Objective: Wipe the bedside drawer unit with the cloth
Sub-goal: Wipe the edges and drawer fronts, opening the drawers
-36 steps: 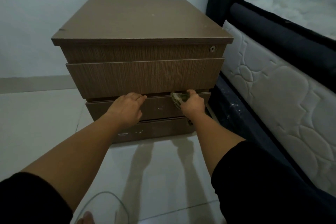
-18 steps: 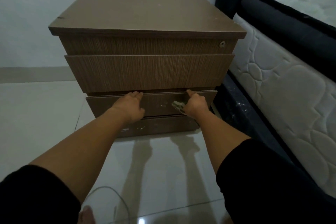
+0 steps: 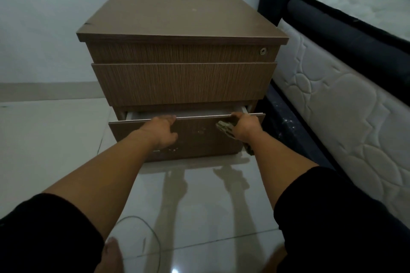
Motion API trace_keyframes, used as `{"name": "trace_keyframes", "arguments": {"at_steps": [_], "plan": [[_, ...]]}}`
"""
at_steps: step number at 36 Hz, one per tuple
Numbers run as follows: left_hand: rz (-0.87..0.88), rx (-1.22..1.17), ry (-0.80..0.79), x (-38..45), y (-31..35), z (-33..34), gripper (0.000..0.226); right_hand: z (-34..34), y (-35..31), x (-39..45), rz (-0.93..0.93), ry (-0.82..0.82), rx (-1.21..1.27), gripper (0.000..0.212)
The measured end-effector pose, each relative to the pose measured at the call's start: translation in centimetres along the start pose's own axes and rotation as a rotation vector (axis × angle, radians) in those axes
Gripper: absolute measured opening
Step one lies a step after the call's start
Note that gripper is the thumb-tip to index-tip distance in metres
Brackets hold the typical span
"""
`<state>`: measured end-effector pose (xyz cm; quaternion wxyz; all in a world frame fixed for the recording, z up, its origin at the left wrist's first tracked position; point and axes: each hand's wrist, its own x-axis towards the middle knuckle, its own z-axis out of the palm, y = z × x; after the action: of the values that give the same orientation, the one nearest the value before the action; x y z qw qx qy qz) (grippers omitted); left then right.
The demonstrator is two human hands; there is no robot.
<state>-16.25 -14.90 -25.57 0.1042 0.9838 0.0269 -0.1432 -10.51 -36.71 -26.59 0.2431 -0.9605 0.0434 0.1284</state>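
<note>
Drawer unit (image 3: 182, 82) on floor beside bed (image 3: 346, 86). Left hand (image 3: 163, 132) hooks fingers over pulled-out lower drawer (image 3: 199, 137) edge; right hand (image 3: 245, 127) grips same edge, cloth (image 3: 224, 127) bunched underneath.

The person wears black sleeves (image 3: 40, 235) pushed up to about the elbows, leaving both forearms and both hands bare, with bare toes (image 3: 111, 250) visible below.

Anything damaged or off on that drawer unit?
Yes. The drawer unit has a chipped notch on its top's left edge, and the pulled-out drawer front shows pale scuffs near its middle and lower left. That drawer sits part open, both hands on its top edge. Nothing is spilled.
</note>
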Motion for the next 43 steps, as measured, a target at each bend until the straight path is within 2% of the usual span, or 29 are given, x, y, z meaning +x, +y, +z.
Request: {"name": "trace_keyframes", "arguments": {"at_steps": [4,8,13,21,28,35,38,43], "plan": [[-0.061,-0.036,0.035,-0.3,-1.1,0.5,0.069,-2.5,0.6,0.0,0.073,0.120,-0.025,0.039],[-0.238,-0.087,0.152,0.3,-3.4,1.4,0.068,-4.8,1.3,0.6,0.134,0.294,-0.124,0.030],[-0.419,-0.174,0.260,0.4,-5.0,1.8,0.066,-4.8,1.6,1.3,0.036,0.447,-0.295,0.034],[-0.538,-0.305,0.306,1.9,-6.3,2.3,0.069,-1.9,1.5,2.4,-0.020,0.304,-0.352,0.036],[-0.544,-0.215,0.358,2.1,-6.5,2.8,0.061,-0.7,1.3,2.9,0.037,0.276,-0.382,0.036],[-0.537,-0.111,0.352,1.8,-6.5,3.5,0.067,-0.9,1.5,2.8,-0.004,0.286,-0.357,0.035],[-0.551,-0.150,0.353,1.7,-6.4,3.3,0.068,-0.4,1.6,2.7,0.013,0.305,-0.289,0.038],[-0.547,-0.360,0.414,1.5,-6.8,3.4,0.068,-0.3,1.5,2.6,0.034,0.317,-0.275,0.038]]}}
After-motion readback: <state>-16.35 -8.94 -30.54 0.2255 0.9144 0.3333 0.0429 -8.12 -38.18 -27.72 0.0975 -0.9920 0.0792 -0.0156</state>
